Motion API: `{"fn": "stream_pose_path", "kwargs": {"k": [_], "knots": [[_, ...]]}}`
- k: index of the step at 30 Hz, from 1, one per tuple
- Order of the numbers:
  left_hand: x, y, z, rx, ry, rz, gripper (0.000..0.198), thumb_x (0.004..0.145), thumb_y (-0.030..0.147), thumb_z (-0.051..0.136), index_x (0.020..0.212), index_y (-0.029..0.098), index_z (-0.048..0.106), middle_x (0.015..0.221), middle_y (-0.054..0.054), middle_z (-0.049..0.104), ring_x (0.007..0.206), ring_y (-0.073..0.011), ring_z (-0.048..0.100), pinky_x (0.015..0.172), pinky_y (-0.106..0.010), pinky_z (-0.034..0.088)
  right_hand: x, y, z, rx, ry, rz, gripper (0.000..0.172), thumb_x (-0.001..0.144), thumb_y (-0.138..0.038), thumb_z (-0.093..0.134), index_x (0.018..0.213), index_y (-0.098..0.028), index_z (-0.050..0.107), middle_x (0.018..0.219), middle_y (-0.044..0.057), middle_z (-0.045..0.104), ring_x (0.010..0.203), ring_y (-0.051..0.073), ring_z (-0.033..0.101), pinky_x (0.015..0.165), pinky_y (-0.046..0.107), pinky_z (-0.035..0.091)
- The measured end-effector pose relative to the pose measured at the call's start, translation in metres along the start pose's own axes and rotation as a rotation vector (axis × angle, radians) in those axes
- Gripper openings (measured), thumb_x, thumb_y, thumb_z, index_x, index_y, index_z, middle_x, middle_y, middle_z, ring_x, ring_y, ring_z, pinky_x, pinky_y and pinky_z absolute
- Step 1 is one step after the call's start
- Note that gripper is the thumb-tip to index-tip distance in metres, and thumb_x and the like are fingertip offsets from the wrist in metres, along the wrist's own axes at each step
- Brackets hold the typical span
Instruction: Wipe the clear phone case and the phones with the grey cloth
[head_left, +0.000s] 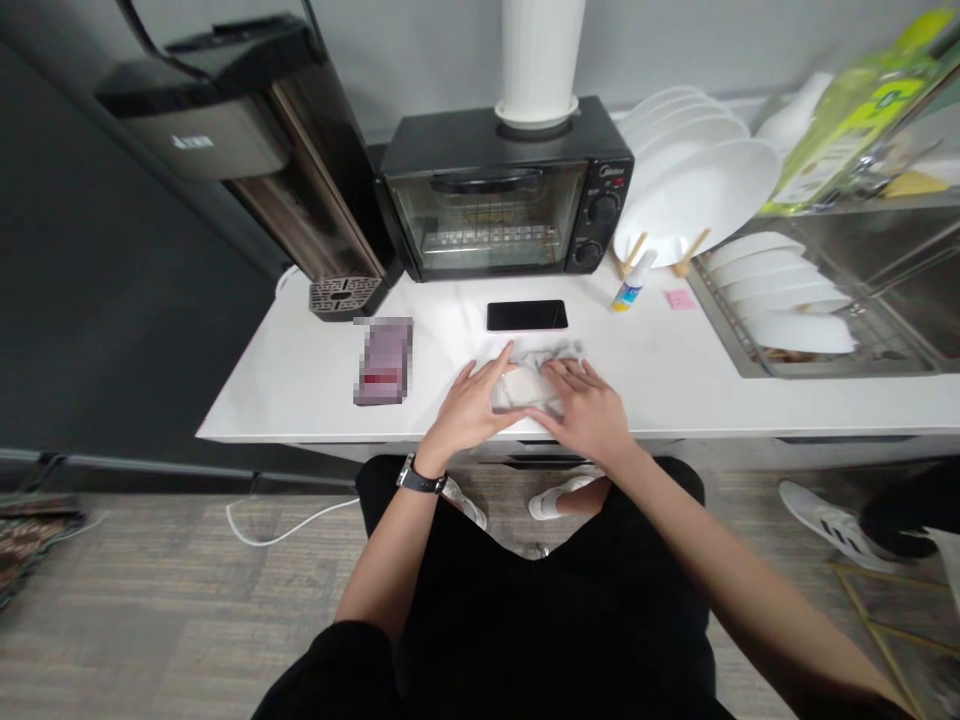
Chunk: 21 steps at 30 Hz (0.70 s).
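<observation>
At the counter's front edge, a small white, flat bundle lies between my two hands, with crumpled greyish-white material along its far side. I cannot make out what kind of thing it is. My left hand grips its left side, fingers stretched and thumb along the near edge. From the right, my right hand grips it with fingers bent over the top. The thumbs almost meet at the near edge. Just beyond the bundle lies a black-screened phone. A blurred purple item rests left of my left hand.
Behind stands a toaster oven with a white cylindrical container on top. A tall drink machine is at left. Right are upright plates, a small bottle, a pink note and a sink. Another person's shoe shows.
</observation>
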<state>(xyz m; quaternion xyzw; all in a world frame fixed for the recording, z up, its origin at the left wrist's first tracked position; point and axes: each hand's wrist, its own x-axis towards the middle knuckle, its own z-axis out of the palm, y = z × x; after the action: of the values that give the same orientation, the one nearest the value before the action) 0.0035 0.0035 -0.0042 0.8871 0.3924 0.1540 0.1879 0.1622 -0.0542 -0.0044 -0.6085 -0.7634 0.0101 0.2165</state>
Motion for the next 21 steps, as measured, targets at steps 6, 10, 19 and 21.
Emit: {"fn": "stream_pose_path", "kwargs": {"k": [6, 10, 19, 21], "knots": [[-0.002, 0.001, -0.001, 0.016, 0.004, 0.011, 0.075, 0.065, 0.045, 0.039, 0.117, 0.031, -0.014, 0.115, 0.008, 0.037, 0.108, -0.013, 0.03, 0.095, -0.032, 0.011, -0.016, -0.025, -0.005, 0.096, -0.102, -0.145, 0.048, 0.069, -0.046, 0.035, 0.109, -0.018, 0.035, 0.11, 0.004, 0.042, 0.106, 0.018, 0.029, 0.093, 0.038, 0.015], [-0.002, 0.0, 0.0, -0.021, 0.022, 0.027, 0.077, 0.064, 0.045, 0.041, 0.118, 0.03, -0.011, 0.114, 0.006, 0.037, 0.107, -0.0142, 0.03, 0.094, -0.035, 0.011, -0.027, 0.004, -0.018, -0.01, -0.105, -0.011, 0.036, 0.075, -0.037, 0.03, 0.107, -0.022, 0.036, 0.108, 0.0, 0.044, 0.106, 0.015, 0.03, 0.094, 0.036, 0.01], [0.0, 0.0, 0.0, -0.062, 0.021, 0.036, 0.078, 0.064, 0.04, 0.046, 0.119, 0.025, -0.006, 0.113, 0.001, 0.039, 0.106, -0.015, 0.032, 0.093, -0.035, 0.01, -0.003, -0.014, 0.001, -0.014, -0.071, -0.06, 0.051, 0.071, -0.048, 0.031, 0.11, -0.015, 0.034, 0.112, 0.005, 0.04, 0.109, 0.019, 0.025, 0.093, 0.042, 0.003], [0.0, 0.0, 0.0, -0.061, 0.02, 0.032, 0.078, 0.064, 0.04, 0.047, 0.119, 0.025, -0.006, 0.113, 0.001, 0.039, 0.106, -0.0143, 0.032, 0.094, -0.034, 0.01, -0.008, -0.022, -0.001, 0.024, -0.111, -0.12, 0.05, 0.07, -0.049, 0.031, 0.109, -0.019, 0.035, 0.112, 0.002, 0.04, 0.108, 0.017, 0.026, 0.094, 0.04, 0.004]]}}
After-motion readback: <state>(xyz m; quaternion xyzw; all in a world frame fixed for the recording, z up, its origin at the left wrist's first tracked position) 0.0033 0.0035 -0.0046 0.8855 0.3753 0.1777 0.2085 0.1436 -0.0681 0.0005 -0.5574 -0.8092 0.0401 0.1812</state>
